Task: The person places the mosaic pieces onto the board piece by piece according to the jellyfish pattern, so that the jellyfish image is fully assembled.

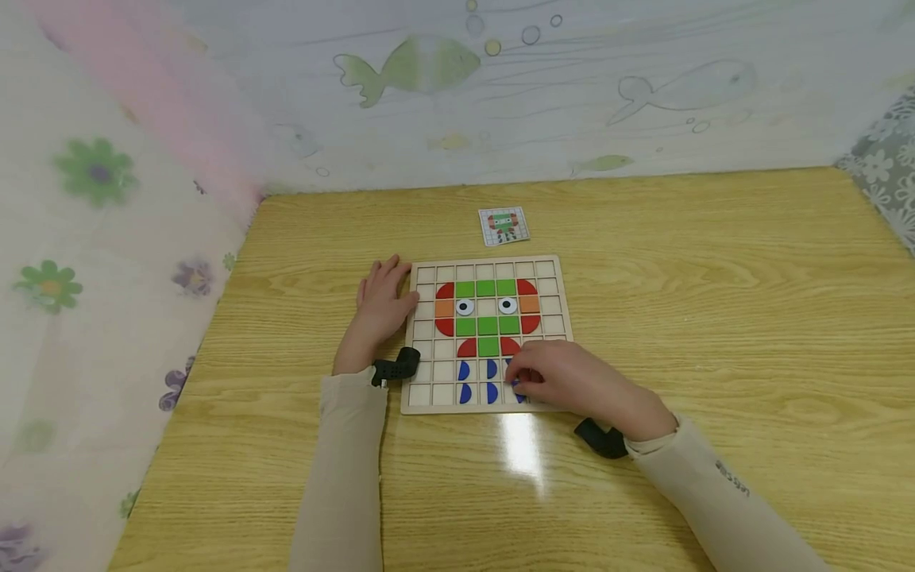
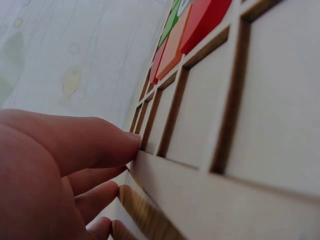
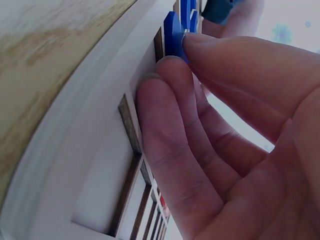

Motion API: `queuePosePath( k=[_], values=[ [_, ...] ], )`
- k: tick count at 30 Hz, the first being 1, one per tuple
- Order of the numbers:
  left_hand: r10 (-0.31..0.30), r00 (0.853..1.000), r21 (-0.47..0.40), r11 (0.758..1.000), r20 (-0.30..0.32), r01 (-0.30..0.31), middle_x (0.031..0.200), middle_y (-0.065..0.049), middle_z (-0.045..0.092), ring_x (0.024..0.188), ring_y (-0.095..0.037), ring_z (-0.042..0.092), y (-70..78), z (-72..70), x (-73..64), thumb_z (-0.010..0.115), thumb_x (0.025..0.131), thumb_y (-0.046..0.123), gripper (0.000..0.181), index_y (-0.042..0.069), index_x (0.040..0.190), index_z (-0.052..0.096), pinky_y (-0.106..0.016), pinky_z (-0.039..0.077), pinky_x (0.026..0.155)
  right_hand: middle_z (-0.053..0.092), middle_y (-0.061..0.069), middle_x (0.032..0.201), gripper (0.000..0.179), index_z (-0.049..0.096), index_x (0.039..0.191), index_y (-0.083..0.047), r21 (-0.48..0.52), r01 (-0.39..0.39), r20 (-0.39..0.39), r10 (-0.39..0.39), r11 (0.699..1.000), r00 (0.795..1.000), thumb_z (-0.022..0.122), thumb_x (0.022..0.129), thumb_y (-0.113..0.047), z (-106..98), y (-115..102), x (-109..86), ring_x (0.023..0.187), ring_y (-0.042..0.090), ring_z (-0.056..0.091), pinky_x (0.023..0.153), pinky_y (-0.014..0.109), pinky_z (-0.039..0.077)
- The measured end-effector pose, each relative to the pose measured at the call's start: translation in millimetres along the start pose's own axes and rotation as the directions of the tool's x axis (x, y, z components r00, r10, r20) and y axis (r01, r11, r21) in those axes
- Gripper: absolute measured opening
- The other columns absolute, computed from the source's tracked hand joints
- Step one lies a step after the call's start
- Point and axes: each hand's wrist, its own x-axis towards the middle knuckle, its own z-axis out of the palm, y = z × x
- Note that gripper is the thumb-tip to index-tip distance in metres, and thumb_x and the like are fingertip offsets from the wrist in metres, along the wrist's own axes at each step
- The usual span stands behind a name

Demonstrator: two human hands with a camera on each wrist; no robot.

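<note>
A wooden grid board (image 1: 420, 395) lies on the table, with colored tiles set in its cells. Green squares (image 1: 485, 288), red quarter-round tiles (image 1: 445, 326), orange squares (image 1: 444, 308) and two eye tiles (image 1: 465, 307) form a figure. Below them stand several blue half-round tiles (image 1: 492, 392). My left hand (image 1: 384, 306) rests at the board's left side, its thumb against the rim. With curled fingers, my right hand (image 1: 575, 377) pinches a blue half-round tile (image 3: 174, 37) at the bottom row; in the head view the hand partly covers the blue tiles at the right.
A small picture card (image 1: 503, 226) showing a similar figure lies behind the board. The wooden table (image 1: 715, 302) meets a wall with painted fish (image 1: 436, 63) at the back and a flowered wall (image 1: 100, 262) at left. Each wrist carries a black camera (image 1: 602, 438).
</note>
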Motion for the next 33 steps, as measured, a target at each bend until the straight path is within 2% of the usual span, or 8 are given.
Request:
queuePosePath(
  k=[12, 21, 25, 29, 33],
  values=[
    [-0.003, 1.000, 0.010, 1.000, -0.003, 0.003, 0.147, -0.007, 0.013, 0.134, -0.027, -0.004, -2.1, 0.5, 1.8, 0.048, 0.089, 0.023, 0.053, 0.011, 0.138, 0.032, -0.049, -0.005, 0.103, 0.057, -0.012, 0.086, 0.007, 0.066, 0.089, -0.021, -0.017, 0.002, -0.018, -0.003, 1.000, 1.000, 0.063, 0.083, -0.022, -1.1, 0.6, -0.2, 0.075, 0.006, 0.049, 0.069, 0.025, 0.043],
    [0.004, 1.000, -0.025, 1.000, 0.006, -0.004, 0.147, -0.007, 0.014, 0.134, -0.026, -0.004, 1.2, 3.9, 4.4, 0.045, 0.092, 0.025, 0.050, 0.010, 0.138, 0.032, -0.047, -0.006, 0.103, 0.057, -0.009, 0.088, 0.011, 0.066, 0.092, -0.019, -0.016, -0.139, -0.109, 0.136, 0.990, 0.985, 0.058, 0.087, -0.024, -24.3, 19.9, -11.3, 0.075, 0.010, 0.049, 0.070, 0.029, 0.043],
    [-0.023, 1.000, -0.070, 0.997, 0.006, 0.023, 0.148, -0.006, 0.013, 0.135, -0.024, -0.005, -0.9, 5.0, 5.1, 0.043, 0.092, 0.028, 0.058, 0.013, 0.143, 0.019, -0.043, -0.008, 0.104, 0.057, -0.004, 0.091, 0.015, 0.065, 0.098, -0.014, -0.010, -0.213, -0.141, 0.210, 0.977, 0.967, 0.058, 0.087, -0.023, -33.3, 32.4, -17.0, 0.078, 0.013, 0.051, 0.070, 0.032, 0.044],
    [-0.037, 0.999, -0.083, 0.996, -0.001, 0.037, 0.148, -0.004, 0.011, 0.134, -0.023, -0.007, -3.4, 6.6, 4.8, 0.042, 0.093, 0.034, 0.063, 0.018, 0.145, 0.010, -0.042, -0.009, 0.104, 0.054, 0.004, 0.107, 0.026, 0.061, 0.109, -0.010, -0.036, -0.286, -0.159, 0.277, 0.958, 0.948, 0.055, 0.088, -0.025, -41.0, 46.7, -23.8, 0.092, 0.020, 0.054, 0.079, 0.040, 0.044],
    [-0.014, 1.000, -0.070, 0.997, -0.005, 0.014, 0.148, -0.002, 0.013, 0.134, -0.026, -0.006, -5.8, 6.1, 2.5, 0.041, 0.093, 0.039, 0.062, 0.019, 0.144, 0.013, -0.044, -0.008, 0.104, 0.044, 0.014, 0.123, 0.036, 0.051, 0.123, -0.005, -0.094, -0.328, -0.166, 0.310, 0.940, 0.936, 0.049, 0.092, -0.022, -47.4, 65.6, -36.8, 0.111, 0.031, 0.044, 0.090, 0.048, 0.036]
  ],
)
